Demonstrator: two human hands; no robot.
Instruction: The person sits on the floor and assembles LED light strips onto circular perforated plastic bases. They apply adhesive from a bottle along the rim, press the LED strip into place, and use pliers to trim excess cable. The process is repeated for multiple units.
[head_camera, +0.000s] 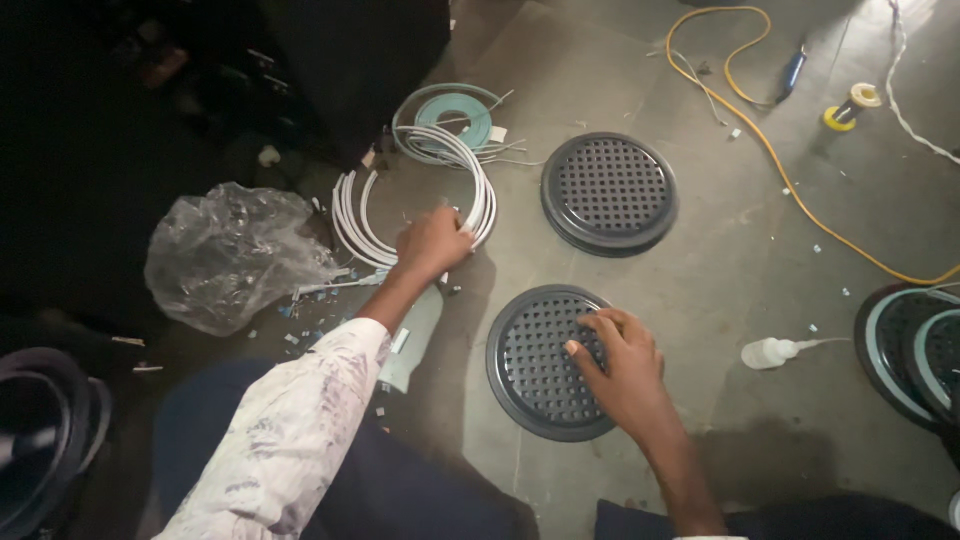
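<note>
My left hand (432, 243) is closed around a coil of white cable (420, 190) lying on the grey floor. A round dark perforated grille (545, 365) lies in front of me, and my right hand (620, 365) rests flat on its right side with fingers spread. A second grille of the same kind (610, 192) lies farther away, untouched. A grey flat piece (410, 340) sits under my left forearm.
A crumpled clear plastic bag (230, 255) lies at the left. A yellow cable (790, 180), a yellow tape roll (845, 110), a small white squeeze bottle (775, 352) and more stacked round grilles (915, 355) lie on the right. A teal ring (455, 110) sits beyond the coil.
</note>
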